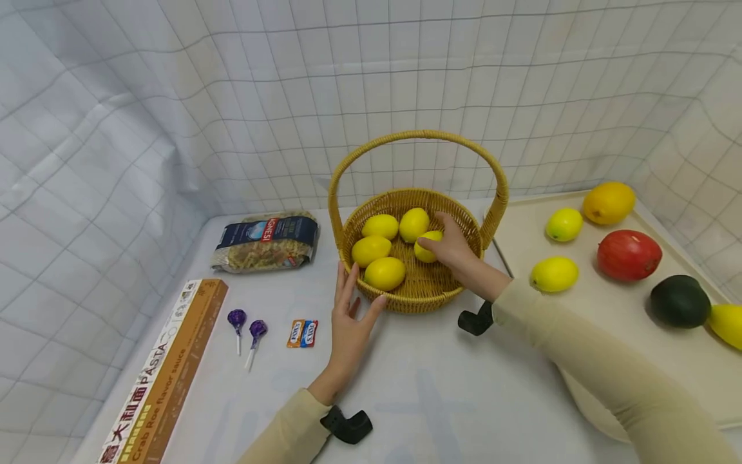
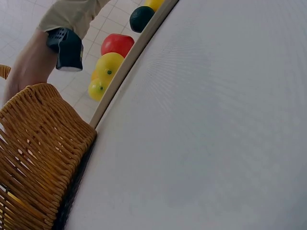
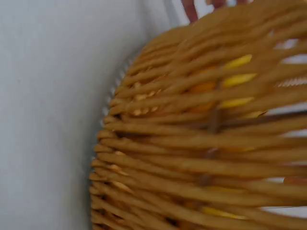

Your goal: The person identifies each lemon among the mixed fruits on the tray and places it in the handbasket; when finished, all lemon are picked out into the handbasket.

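A wicker basket (image 1: 420,303) with a tall arched handle (image 1: 426,135) stands at the middle of the table and contains several lemons (image 1: 385,274). My right hand (image 1: 455,248) reaches inside over the right rim, thumb and fingers about a lemon (image 1: 428,251) at the right of the group. Outside, at the basket's front left, my left hand (image 1: 348,328) has its fingers spread, the fingertips touching the wall. In the left wrist view the woven side (image 2: 43,148) fills the lower left. Through the weave (image 3: 158,158) in the right wrist view, yellow patches show; the right fingers are hidden there.
On the right lies a cream tray (image 1: 585,335) with lemons (image 1: 554,274), a yellow-orange fruit (image 1: 608,203), a red fruit (image 1: 628,255) and a dark green fruit (image 1: 679,301). At left are a pasta bag (image 1: 266,241), a long pasta box (image 1: 168,367), two lollipops (image 1: 257,330) and small candy packets (image 1: 303,334).
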A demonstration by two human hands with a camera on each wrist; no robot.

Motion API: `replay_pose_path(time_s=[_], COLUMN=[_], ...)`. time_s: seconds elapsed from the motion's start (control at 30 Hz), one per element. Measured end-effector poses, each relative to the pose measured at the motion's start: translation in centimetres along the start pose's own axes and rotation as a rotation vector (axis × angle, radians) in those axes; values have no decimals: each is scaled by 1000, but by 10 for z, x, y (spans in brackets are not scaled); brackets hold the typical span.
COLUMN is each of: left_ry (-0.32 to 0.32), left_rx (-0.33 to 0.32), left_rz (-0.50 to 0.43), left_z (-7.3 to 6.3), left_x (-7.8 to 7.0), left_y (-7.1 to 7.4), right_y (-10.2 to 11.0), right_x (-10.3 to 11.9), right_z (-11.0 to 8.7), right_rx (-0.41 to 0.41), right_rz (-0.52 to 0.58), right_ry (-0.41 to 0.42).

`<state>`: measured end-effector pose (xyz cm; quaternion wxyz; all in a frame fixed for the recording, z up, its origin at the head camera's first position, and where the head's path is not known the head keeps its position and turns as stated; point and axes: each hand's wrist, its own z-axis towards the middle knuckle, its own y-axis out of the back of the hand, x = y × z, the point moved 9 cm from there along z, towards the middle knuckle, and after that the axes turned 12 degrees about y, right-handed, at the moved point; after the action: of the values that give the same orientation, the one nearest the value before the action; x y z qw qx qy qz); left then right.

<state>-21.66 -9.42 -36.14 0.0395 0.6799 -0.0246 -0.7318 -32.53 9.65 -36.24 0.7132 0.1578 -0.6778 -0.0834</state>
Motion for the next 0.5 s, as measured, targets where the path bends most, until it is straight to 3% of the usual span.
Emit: replay_pose_path(time_s=[0.2, 0.33, 0.4, 0.5], left_ry=[12, 1, -2, -4], left_rx=[-15, -9, -3, 0], left_rz=[4, -3, -6, -6], left_z=[-1, 0, 0, 1], left_x=[1, 1, 1, 0], left_y=[6, 5, 5, 4], right_y=[22, 65, 95, 141], right_x=[33, 31, 19, -14], right_z=[-60, -101, -112, -114], right_rx=[-25, -174, -280, -414], right_rz=[135, 183, 241, 374], right_ry=[334, 489, 489, 348])
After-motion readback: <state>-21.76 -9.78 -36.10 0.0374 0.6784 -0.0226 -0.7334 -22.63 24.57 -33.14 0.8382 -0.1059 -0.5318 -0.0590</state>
